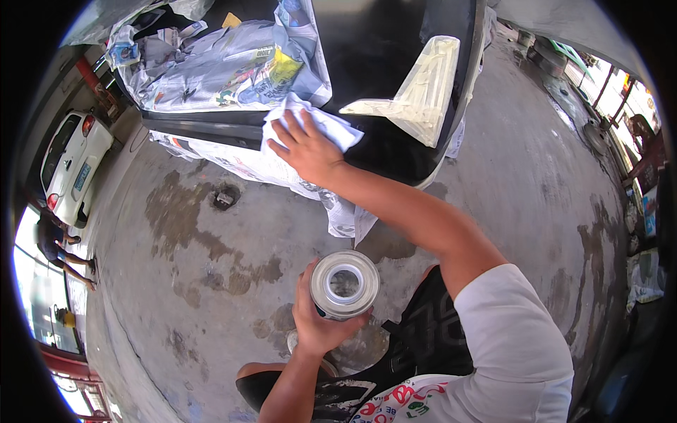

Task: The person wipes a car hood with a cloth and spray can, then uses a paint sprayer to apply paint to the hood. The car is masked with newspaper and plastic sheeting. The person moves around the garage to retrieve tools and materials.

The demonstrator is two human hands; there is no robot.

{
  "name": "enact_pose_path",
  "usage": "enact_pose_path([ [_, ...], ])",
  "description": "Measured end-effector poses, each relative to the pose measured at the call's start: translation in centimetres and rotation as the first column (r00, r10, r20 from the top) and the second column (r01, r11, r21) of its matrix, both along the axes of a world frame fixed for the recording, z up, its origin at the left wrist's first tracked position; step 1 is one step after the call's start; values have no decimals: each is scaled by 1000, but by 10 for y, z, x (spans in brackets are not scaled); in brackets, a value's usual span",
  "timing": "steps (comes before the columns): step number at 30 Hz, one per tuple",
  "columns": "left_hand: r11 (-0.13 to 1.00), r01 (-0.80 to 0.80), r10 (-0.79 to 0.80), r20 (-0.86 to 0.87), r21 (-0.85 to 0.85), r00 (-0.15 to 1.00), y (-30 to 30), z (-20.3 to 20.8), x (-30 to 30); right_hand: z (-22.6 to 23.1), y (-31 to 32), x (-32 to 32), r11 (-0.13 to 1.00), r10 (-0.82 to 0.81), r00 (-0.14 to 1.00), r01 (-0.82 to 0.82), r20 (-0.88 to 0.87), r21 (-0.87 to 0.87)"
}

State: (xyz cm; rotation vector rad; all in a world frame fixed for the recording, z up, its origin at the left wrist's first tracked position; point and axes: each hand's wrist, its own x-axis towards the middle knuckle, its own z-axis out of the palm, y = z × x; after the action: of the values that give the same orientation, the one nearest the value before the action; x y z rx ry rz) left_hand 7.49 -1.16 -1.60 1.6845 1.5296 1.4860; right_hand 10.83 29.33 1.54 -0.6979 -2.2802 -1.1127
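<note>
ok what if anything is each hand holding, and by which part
The left hand holds a metal can around its side. The right hand lies spread on a white cloth; no grip shows.

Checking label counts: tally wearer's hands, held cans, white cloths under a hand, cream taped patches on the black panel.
Left hand, right hand: 2
Held metal can: 1
White cloth: 1
Cream taped patch: 1
Total: 5
</note>
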Motion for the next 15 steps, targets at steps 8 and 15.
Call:
enact_pose_path([
  [8,998,46,-41,120,-36,992,5,9,-8,-43,-11,47,994,85,986,-75,-141,74],
  [15,993,-33,44,99,-115,994,8,-20,-4,-143,-51,197,863,-328,598,-125,-731,-490],
])
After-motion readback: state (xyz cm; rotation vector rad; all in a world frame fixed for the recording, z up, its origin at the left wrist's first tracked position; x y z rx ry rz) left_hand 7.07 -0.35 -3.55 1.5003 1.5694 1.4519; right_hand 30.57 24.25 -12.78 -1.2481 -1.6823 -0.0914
